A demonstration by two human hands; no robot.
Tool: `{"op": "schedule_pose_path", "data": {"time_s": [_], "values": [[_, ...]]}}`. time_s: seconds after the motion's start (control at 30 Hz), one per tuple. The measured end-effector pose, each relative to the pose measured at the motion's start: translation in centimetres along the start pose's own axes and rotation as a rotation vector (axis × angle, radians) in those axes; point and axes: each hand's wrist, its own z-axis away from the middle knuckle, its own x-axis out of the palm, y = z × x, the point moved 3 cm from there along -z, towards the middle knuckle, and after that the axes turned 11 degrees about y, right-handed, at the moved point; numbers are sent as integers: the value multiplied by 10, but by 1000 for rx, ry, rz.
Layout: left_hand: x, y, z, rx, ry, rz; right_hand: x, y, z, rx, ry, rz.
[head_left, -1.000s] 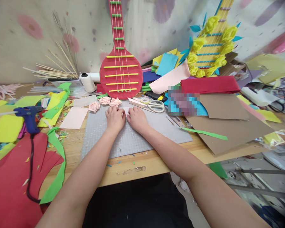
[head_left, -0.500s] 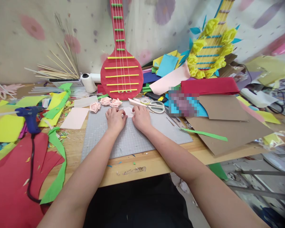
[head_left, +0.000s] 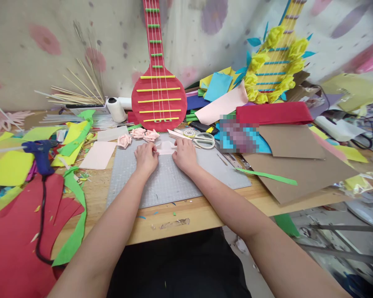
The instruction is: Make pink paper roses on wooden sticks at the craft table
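Note:
My left hand (head_left: 146, 158) and my right hand (head_left: 184, 155) rest on a grey cutting mat (head_left: 174, 182), each pinching one end of a small pale pink paper piece (head_left: 165, 147) that lies between them. Three pale pink paper roses (head_left: 139, 134) sit just beyond my left hand at the mat's far edge. White-handled scissors (head_left: 202, 139) lie right of my right hand. A pink paper sheet (head_left: 98, 155) lies left of the mat.
A blue glue gun (head_left: 40, 155) with a black cord lies at left among red, green and yellow foam scraps. A red paper guitar (head_left: 158, 97) and a yellow-flowered one (head_left: 272, 68) lean on the wall. Brown cardboard (head_left: 301, 169) covers the right side. Wooden sticks (head_left: 74, 93) lie at back left.
My hands have moved apart from each other, and the pale pink paper piece between them has come into view, spread out between the fingertips.

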Motion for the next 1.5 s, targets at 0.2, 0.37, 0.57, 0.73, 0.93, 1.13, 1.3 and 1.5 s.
{"op": "schedule_pose_path", "data": {"time_s": [0.2, 0.37, 0.57, 0.73, 0.93, 1.13, 1.3, 1.5], "values": [[-11, -17, -6, -69, 153, 155, 5, 10, -4, 45, 46, -265], [-4, -16, -8, 106, -40, 216, 9, 26, -11, 212, 151, -616], [-6, 4, 2, 312, -106, 2, 4, 32, -12, 287, 188, -721], [-15, 11, 5, 128, -82, -24, 5, 36, -12, 322, 189, -743], [-13, -3, -3, 316, -150, 168, 5, 36, -13, 335, 171, -719], [-9, -1, 1, 471, -221, 146, 8, 37, -14, 321, 193, -753], [-8, 13, 9, 432, -183, 110, 11, 38, -13, 314, 196, -757], [-13, -4, -2, 279, -44, 221, 6, 36, -12, 290, 185, -715]]}}
